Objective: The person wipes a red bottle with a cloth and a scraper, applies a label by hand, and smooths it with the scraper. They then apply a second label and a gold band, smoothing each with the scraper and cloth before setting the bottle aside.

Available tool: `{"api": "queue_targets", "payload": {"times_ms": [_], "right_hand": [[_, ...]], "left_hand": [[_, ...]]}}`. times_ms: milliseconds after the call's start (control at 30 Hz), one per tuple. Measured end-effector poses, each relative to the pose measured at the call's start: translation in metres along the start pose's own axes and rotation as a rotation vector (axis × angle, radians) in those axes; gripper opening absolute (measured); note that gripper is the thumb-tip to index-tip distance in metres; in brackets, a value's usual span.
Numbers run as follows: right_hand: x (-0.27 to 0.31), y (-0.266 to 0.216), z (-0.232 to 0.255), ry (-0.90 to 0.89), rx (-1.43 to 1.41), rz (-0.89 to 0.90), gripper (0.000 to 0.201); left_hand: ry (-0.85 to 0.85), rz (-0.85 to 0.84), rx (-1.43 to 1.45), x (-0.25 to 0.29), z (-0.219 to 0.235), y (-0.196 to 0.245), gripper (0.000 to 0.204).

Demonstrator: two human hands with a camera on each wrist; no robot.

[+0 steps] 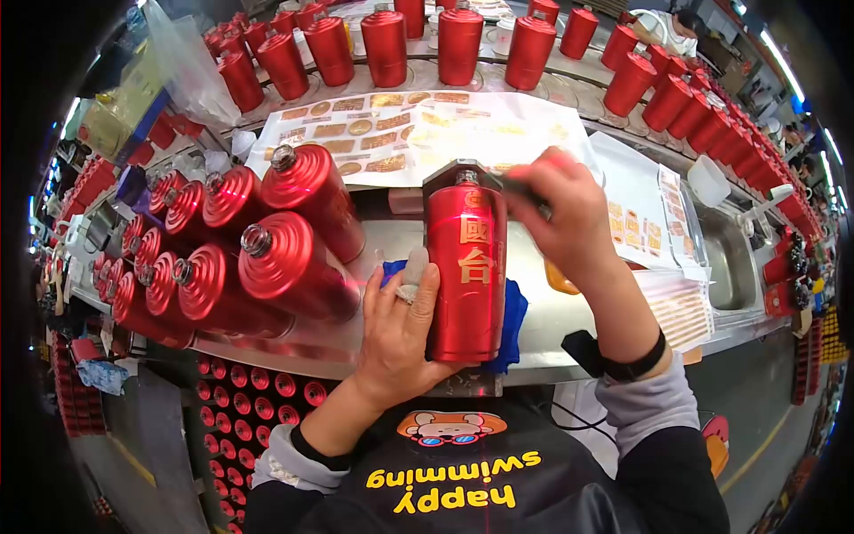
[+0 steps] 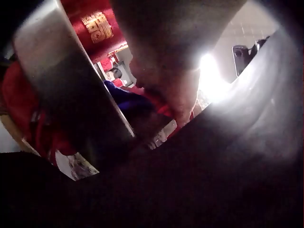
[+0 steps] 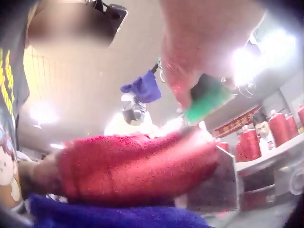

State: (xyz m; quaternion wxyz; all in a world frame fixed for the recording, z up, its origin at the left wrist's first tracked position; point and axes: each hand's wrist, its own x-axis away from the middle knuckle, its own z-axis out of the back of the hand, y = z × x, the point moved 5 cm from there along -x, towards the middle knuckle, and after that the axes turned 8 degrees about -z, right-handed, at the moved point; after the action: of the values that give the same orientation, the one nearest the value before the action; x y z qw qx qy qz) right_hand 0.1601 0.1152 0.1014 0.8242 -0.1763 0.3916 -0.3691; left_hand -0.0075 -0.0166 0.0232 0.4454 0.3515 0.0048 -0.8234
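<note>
A red bottle [image 1: 464,276] with gold characters down its front lies tilted over a blue cloth [image 1: 511,325], its neck at a dark angular holder [image 1: 434,182]. My left hand [image 1: 391,343] grips the bottle near its base from the left. One of its fingers wears a grey wrap [image 1: 414,274]. Beside the bottle's shoulder, my right hand [image 1: 569,214] pinches a flat scraper with a green edge [image 3: 209,102]. In the right wrist view that edge is right at the bottle's upper end. Gold characters on a red surface [image 2: 97,27] show in the dark left wrist view.
Several red bottles [image 1: 298,267] stand close on the left. Behind are sheets of gold stickers [image 1: 356,133] and a curved conveyor [image 1: 427,76] carrying more bottles. More sticker sheets [image 1: 636,222] and a sink [image 1: 734,267] are to the right.
</note>
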Motion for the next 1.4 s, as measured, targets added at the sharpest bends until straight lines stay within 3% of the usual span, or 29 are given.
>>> {"api": "queue_targets", "payload": {"times_ms": [33,67,100,167,200,300,400,633,767,800,900,933,1033,1100,1167,1233,1333,1400], "right_hand": [[0.003,-0.02,0.0,-0.097,0.082,0.105,0.022],[0.011,-0.032,-0.007,-0.24,-0.082,0.206,0.025],[0.019,-0.035,-0.007,-0.266,-0.15,0.144,0.024],[0.022,-0.005,0.008,-0.079,-0.124,-0.074,0.021],[0.026,0.008,0.014,-0.002,-0.164,-0.219,0.018],[0.044,0.022,0.019,-0.009,-0.321,-0.474,0.02],[0.059,0.032,0.015,0.019,-0.367,-0.447,0.021],[0.079,0.04,0.038,0.073,-0.527,-0.589,0.019],[0.081,0.052,0.051,0.179,-0.36,-0.496,0.021],[0.079,0.055,0.054,0.196,-0.385,-0.497,0.023],[0.055,0.049,0.078,0.167,-0.224,-0.478,0.027],[0.041,0.05,0.087,0.109,-0.13,-0.352,0.03],[-0.009,0.087,0.089,-0.087,0.218,-0.135,0.032],[-0.049,0.124,0.068,-0.263,0.499,-0.1,0.04],[-0.083,0.163,0.03,-0.466,0.55,-0.184,0.05],[-0.1,0.18,-0.007,-0.554,0.589,-0.089,0.054],[-0.121,0.193,-0.024,-0.805,0.877,-0.212,0.046],[-0.142,0.211,-0.023,-0.782,1.09,-0.316,0.039]], "left_hand": [[-0.019,0.013,0.001,0.0,0.0,0.0,0.108],[-0.036,0.025,0.007,0.0,0.0,0.0,0.108],[-0.052,-0.017,0.03,-0.002,0.002,0.003,0.107],[-0.081,-0.098,0.067,-0.007,0.008,0.006,0.105],[-0.099,-0.119,0.137,-0.011,0.006,0.002,0.094],[-0.143,-0.239,-0.049,-0.048,0.009,-0.016,0.079],[-0.06,-0.25,-0.084,-0.082,0.006,-0.029,0.066],[-0.279,-0.472,0.059,-0.054,0.002,0.017,0.044],[-0.097,-0.424,-0.015,-0.076,-0.002,-0.016,0.043],[-0.082,-0.297,0.063,-0.089,0.008,-0.029,0.058],[-0.033,-0.303,0.048,-0.088,0.001,-0.03,0.059],[-0.019,-0.33,0.034,-0.08,0.002,-0.02,0.046],[-0.119,-0.334,0.167,-0.05,0.003,0.001,0.049],[-0.08,-0.302,0.196,-0.043,0.005,0.003,0.051],[-0.046,-0.276,0.211,-0.038,0.005,0.002,0.052],[-0.017,-0.259,0.216,-0.038,0.003,0.002,0.054],[-0.01,-0.239,0.236,-0.034,0.002,-0.004,0.053],[-0.017,-0.231,0.257,-0.031,0.0,-0.007,0.053]]}}
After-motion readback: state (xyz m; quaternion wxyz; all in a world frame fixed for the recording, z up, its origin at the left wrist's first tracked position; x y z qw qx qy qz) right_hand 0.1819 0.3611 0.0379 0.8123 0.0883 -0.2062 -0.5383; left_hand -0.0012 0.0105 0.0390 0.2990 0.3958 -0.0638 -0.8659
